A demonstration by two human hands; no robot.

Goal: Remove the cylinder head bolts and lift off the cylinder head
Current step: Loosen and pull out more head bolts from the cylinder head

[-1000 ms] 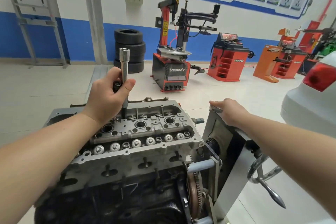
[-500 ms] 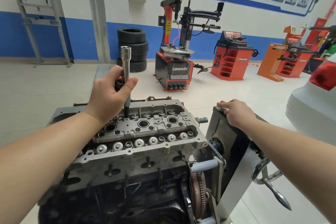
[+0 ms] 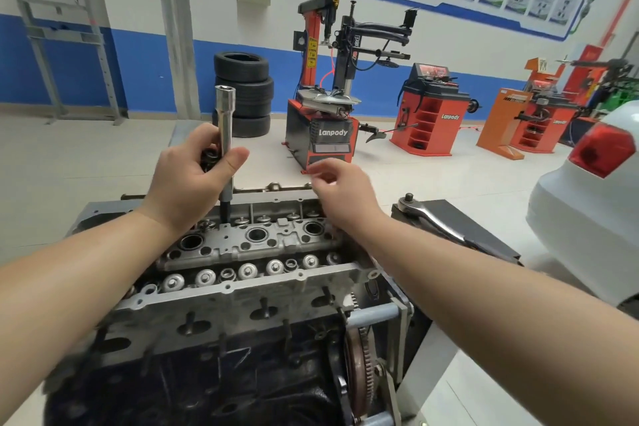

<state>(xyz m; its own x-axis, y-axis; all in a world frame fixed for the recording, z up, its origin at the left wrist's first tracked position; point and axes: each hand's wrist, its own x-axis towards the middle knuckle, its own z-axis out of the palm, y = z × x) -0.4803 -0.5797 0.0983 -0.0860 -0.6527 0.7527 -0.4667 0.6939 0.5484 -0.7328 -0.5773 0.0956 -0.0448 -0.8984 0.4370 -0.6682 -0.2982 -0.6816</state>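
Note:
The grey aluminium cylinder head (image 3: 242, 266) sits on top of the dark engine block (image 3: 193, 377), with spark plug wells and valve springs exposed. A long chrome socket extension (image 3: 225, 114) stands upright with its dark lower end in a bolt hole at the head's far side. My left hand (image 3: 186, 183) grips this extension around its middle, thumb across the front. My right hand (image 3: 340, 187) hovers above the far right end of the head, fingers loosely curled and slightly blurred, holding nothing.
A chrome ratchet handle (image 3: 432, 218) lies on the black engine stand plate (image 3: 484, 232) at the right. The flywheel ring gear (image 3: 359, 363) faces right. A red tyre changer (image 3: 328, 135), stacked tyres (image 3: 245, 93), orange wheel balancers (image 3: 428, 114) and a white car (image 3: 587, 197) stand behind.
My right hand has left the ratchet on the stand plate and moved left, over the far right end of the head. My left hand still holds the extension upright.

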